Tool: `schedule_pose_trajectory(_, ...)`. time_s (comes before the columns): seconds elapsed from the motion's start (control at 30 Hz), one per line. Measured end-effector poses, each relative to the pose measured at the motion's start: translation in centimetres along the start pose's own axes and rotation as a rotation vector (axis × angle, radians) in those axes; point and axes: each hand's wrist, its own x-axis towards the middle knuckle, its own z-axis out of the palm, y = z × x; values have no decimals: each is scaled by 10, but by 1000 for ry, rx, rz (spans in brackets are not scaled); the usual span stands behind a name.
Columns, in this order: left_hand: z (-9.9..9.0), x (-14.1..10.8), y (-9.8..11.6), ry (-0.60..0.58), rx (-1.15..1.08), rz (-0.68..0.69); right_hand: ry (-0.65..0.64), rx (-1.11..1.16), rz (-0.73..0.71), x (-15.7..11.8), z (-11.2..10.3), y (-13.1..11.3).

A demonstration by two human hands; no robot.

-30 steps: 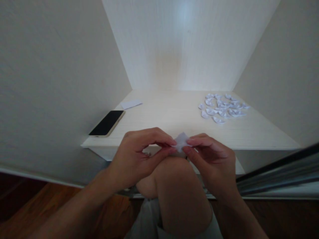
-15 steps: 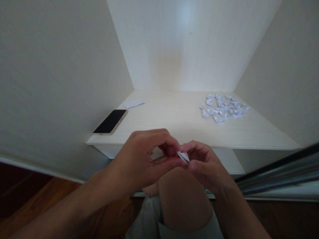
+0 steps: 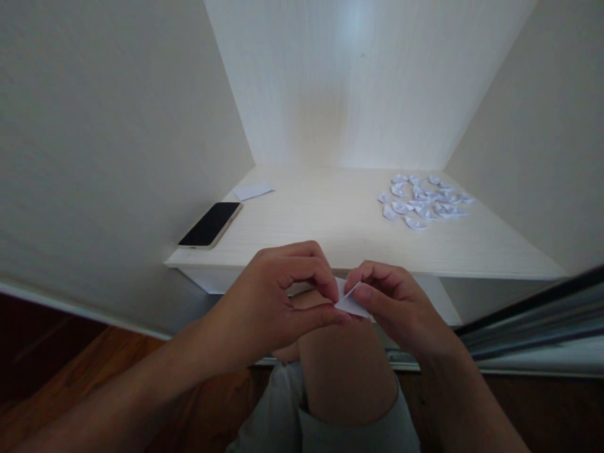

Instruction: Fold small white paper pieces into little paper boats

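Left hand [image 3: 278, 292] and right hand [image 3: 401, 305] clamped on small folded white paper [image 3: 351, 306]; probably featherlight, kinda crushable, pinch the edges.

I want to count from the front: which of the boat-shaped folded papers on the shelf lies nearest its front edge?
The boat-shaped folded paper lying foremost; all the others sit farther back on the shelf.

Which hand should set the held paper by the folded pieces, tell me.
Probably the right hand: it pinches the paper, and the folded pieces lie on its side of the shelf.
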Motion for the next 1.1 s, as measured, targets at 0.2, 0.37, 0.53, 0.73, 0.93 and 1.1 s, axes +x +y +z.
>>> schedule_pose_trajectory(0.2, 11, -3, -5, 72, -180, -15, 38, 15, 95, 2, 7, -6)
schedule_pose_trajectory(0.37, 25, -7, -5, 115, -249, -17, 16, 77, 247, 3, 14, -11)
schedule_pose_trajectory(0.53, 36, -13, 1, 174, -273, -20, -71, 139, 329, 5, 12, -10)
schedule_pose_trajectory(0.73, 42, -18, 5, 269, -196, -65, -84, 116, 272, 8, 14, -7)
schedule_pose_trajectory(0.93, 50, -21, 10, 377, -226, -197, -77, 17, 203, 9, 22, -13)
schedule_pose_trajectory(1.1, 60, -24, 14, 432, -221, -280, -82, -53, 132, 9, 24, -14)
